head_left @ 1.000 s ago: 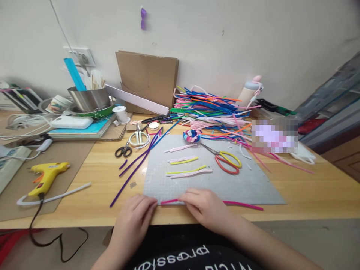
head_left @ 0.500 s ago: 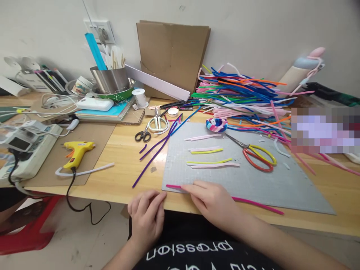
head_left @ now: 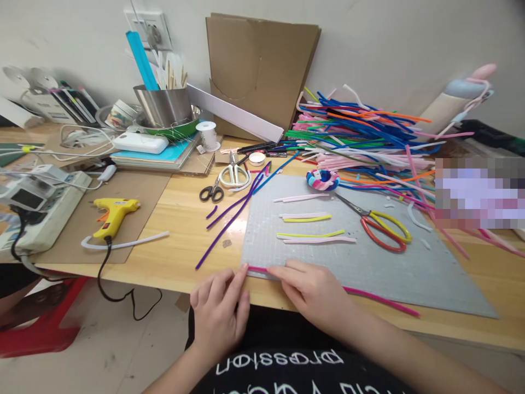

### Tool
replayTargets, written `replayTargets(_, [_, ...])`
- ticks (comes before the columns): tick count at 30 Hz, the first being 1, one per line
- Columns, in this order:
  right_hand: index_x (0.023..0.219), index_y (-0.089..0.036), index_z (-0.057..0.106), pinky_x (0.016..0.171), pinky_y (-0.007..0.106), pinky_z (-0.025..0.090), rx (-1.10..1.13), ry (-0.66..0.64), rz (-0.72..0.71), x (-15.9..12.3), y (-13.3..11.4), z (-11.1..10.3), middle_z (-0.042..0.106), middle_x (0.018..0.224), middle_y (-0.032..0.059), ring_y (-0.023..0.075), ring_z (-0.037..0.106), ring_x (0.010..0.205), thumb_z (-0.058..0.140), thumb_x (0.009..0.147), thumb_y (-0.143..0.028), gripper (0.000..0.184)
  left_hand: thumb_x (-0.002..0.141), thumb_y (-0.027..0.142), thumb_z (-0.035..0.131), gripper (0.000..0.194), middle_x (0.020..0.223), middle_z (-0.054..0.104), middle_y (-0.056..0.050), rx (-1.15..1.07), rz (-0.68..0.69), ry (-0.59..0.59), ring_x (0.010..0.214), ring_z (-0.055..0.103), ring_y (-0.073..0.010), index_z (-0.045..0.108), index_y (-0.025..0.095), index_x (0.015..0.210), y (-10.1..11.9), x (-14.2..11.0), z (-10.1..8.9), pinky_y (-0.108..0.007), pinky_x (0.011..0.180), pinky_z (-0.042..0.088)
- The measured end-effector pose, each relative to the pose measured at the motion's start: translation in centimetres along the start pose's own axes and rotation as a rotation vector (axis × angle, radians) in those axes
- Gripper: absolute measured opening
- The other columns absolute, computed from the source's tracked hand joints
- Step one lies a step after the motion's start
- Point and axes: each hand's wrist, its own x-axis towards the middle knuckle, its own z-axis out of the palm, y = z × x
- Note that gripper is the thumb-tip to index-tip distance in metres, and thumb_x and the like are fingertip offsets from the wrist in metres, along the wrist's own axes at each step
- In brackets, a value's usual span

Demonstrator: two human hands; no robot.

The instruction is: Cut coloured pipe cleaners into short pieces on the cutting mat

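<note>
A magenta pipe cleaner [head_left: 379, 300] lies along the front edge of the grey cutting mat [head_left: 447, 290], its middle hidden under my right hand [head_left: 315, 290]. The fingers of that hand are closed over it, the fingertips pressing it against the mat. At the strip's left end, the index fingertip of my left hand [head_left: 219, 306] touches it. That hand's thumb stands apart from the index finger, and the other fingers are slightly bent. Beyond my hands lie short yellow [head_left: 307, 219] and pale pink pipe cleaner pieces [head_left: 320, 241] in rows.
Scissors with red and yellow handles [head_left: 385, 232] lie on the mat beside a coiled multicoloured piece [head_left: 322, 180]. Purple pipe cleaners [head_left: 229, 221] lie left of the mat. A yellow glue gun [head_left: 115, 216] rests on cardboard further left. Behind is a pile of pipe cleaners [head_left: 369, 131].
My left hand has moved forward and right, so its index fingertip now meets the magenta pipe cleaner's left end. My right hand stays on the strip. The camera view has shifted slightly.
</note>
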Motion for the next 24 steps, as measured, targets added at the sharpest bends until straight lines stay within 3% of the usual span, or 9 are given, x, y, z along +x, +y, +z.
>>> replayTargets(5, [0.112, -0.024, 0.064, 0.065, 0.026, 0.046, 0.021, -0.027, 0.024, -0.5, 0.7, -1.0, 0.062, 0.082, 0.0026, 0.0149, 0.059, 0.074, 0.042, 0.091, -0.014, 0.033, 0.082, 0.024, 0.058, 0.037, 0.093, 0.064, -0.006, 0.072, 0.027, -0.026, 0.087, 0.052, -0.0212, 0.063, 0.026, 0.118, 0.1, 0.5, -0.2, -0.036, 0.077, 0.033])
replayTargets(14, [0.102, -0.022, 0.067, 0.067, 0.024, 0.046, 0.065, -0.039, 0.029, -4.1, 5.3, -5.0, 0.066, 0.086, 0.0033, 0.0132, 0.061, 0.079, 0.044, 0.092, -0.018, 0.025, 0.08, 0.022, 0.061, 0.036, 0.089, 0.063, -0.006, 0.096, 0.047, 0.004, 0.083, 0.053, -0.0209, 0.064, 0.025, 0.115, -0.1, 0.6, 0.0, -0.035, 0.074, 0.035])
replayTargets(24, [0.117, -0.026, 0.062, 0.058, 0.024, 0.035, -0.105, -0.181, -0.062, -4.6, 5.7, -5.6, 0.064, 0.077, 0.0004, 0.0115, 0.057, 0.067, 0.042, 0.09, -0.013, 0.036, 0.077, 0.021, 0.064, 0.042, 0.09, 0.061, -0.005, 0.106, 0.061, -0.008, 0.082, 0.053, -0.0207, 0.062, 0.026, 0.119, -0.4, 0.5, 0.3, -0.034, 0.074, 0.036])
